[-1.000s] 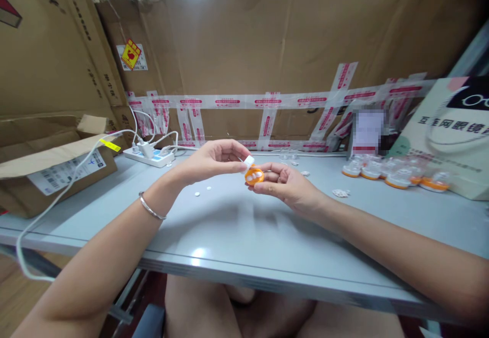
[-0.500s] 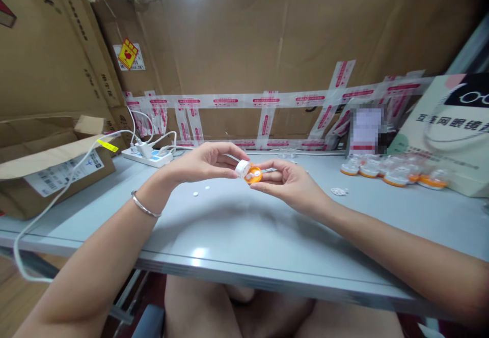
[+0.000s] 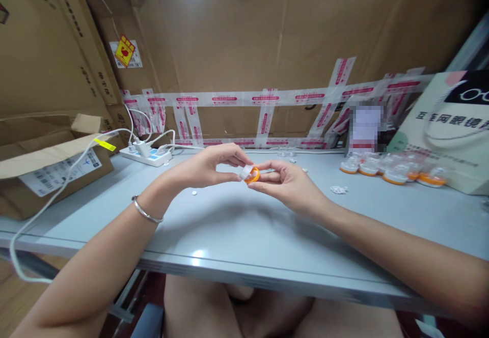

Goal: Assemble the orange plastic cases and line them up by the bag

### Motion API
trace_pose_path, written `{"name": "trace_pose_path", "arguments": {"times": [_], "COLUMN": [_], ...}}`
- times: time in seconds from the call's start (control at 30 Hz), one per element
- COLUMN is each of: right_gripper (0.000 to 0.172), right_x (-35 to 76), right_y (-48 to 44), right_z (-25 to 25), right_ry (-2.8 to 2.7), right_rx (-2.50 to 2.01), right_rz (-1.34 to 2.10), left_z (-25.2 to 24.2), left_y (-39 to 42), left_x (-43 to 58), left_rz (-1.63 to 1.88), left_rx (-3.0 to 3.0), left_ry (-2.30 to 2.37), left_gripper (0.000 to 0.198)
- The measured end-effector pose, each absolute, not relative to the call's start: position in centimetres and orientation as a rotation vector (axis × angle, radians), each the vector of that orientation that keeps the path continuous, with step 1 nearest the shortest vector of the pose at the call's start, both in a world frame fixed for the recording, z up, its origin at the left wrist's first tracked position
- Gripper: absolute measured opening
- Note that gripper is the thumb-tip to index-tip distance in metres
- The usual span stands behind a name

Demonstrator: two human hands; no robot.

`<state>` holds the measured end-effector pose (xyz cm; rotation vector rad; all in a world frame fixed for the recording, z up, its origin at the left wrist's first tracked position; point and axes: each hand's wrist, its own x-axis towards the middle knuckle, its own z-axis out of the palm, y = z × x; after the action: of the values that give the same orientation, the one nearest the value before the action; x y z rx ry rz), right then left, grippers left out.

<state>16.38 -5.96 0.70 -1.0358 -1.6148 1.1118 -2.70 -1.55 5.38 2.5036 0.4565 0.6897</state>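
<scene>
Above the middle of the grey table (image 3: 237, 246), my left hand (image 3: 216, 167) pinches a small white cap (image 3: 246, 171) between thumb and fingers. My right hand (image 3: 280, 180) grips an orange ring-shaped part (image 3: 253, 175) with small white pieces inside it. The white cap tilts against the left side of the orange part, and they overlap in view. A small white disc (image 3: 194, 193) lies on the table below my left hand. To the right of my right hand is a little pile of white pieces (image 3: 338, 190).
Several clear domed items with orange bases (image 3: 395, 174) stand at the right, before a printed bag (image 3: 446, 134) and a blurred-out upright object (image 3: 367, 127). A white power strip (image 3: 147, 156) with cables and an open cardboard box (image 3: 53, 165) are at the left. Large cardboard (image 3: 229, 32) stands behind.
The white cap has shifted right and turned, now covering more of the orange part's left side. My left hand has moved slightly right, and the view has shifted a little.
</scene>
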Motion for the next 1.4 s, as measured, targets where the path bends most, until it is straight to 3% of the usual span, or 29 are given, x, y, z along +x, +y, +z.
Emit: {"name": "trace_pose_path", "arguments": {"times": [1.4], "right_gripper": [0.043], "right_x": [16.54], "right_y": [-6.43], "right_z": [1.01], "right_ry": [-1.697], "right_rx": [-1.070], "right_rz": [1.043], "left_z": [4.61], "left_y": [-1.34], "left_x": [-2.50], "left_rz": [0.637], "left_rx": [2.331], "left_ry": [0.506], "left_gripper": [0.027]}}
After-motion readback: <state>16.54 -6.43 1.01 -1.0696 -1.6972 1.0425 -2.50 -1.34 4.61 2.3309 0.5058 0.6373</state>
